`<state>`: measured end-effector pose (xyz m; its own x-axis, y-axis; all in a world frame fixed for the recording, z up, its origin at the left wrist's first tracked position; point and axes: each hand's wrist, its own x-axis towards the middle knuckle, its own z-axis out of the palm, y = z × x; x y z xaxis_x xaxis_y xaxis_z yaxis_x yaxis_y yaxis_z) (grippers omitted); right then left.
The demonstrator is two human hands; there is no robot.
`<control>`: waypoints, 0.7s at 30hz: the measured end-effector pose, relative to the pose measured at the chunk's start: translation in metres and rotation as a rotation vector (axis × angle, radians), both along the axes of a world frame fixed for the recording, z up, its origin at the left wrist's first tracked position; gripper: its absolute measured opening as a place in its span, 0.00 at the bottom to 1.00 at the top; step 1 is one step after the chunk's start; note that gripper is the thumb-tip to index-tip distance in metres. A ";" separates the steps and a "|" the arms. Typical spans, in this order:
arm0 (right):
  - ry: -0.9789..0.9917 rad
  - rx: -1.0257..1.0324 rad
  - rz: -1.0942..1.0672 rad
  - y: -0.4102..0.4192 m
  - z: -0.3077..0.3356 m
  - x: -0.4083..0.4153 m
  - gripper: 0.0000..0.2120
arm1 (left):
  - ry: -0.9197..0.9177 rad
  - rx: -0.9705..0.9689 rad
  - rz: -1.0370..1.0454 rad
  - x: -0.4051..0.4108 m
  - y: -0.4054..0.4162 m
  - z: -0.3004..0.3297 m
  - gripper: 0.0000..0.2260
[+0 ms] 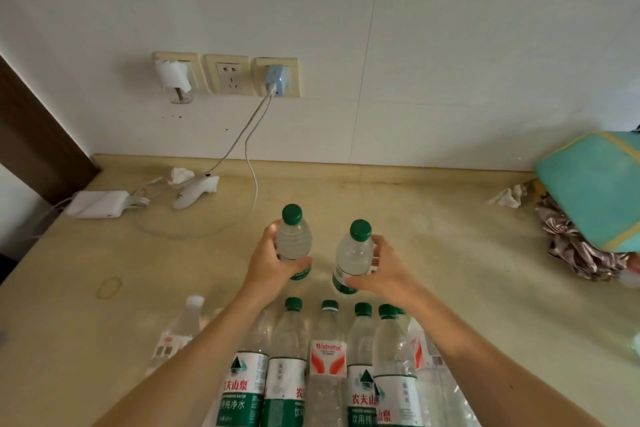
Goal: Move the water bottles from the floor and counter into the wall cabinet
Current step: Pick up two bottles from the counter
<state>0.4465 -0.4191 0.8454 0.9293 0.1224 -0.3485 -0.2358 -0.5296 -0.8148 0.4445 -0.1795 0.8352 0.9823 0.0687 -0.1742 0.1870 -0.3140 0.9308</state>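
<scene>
Your left hand (273, 265) has its grip clenched around one small green-capped bottle (293, 239) at the centre of the frame; your right hand (382, 270) grasps a second bottle (353, 258) just beside it. Both bottles stand roughly upright, caps toward the top of the frame, the right one tilted slightly inward. They sit just above the worktop (450, 236), though whether they have cleared it I cannot tell. The wall cabinet is not in view, so presumably the lift goes upward along each bottle's long axis. More bottles (327, 357) wait in a row at lower centre, nearest your forearms.
</scene>
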 end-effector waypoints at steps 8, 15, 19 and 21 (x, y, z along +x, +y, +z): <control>0.013 0.076 0.106 -0.006 -0.022 0.019 0.36 | -0.037 0.028 0.188 -0.002 -0.019 -0.012 0.25; -0.052 0.187 0.027 -0.011 0.004 0.013 0.30 | -0.065 0.005 0.143 -0.015 -0.020 0.015 0.27; -0.150 0.246 0.007 -0.017 0.054 0.011 0.30 | -0.130 -0.064 0.091 -0.012 -0.026 0.059 0.26; -0.220 0.303 -0.035 -0.018 0.083 0.008 0.29 | -0.185 -0.096 0.054 -0.007 -0.030 0.088 0.27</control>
<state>0.4545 -0.4371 0.9281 0.9833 0.1565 -0.0929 -0.0513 -0.2516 -0.9665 0.4376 -0.2093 0.9230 0.9935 0.1134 0.0006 0.0241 -0.2162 0.9761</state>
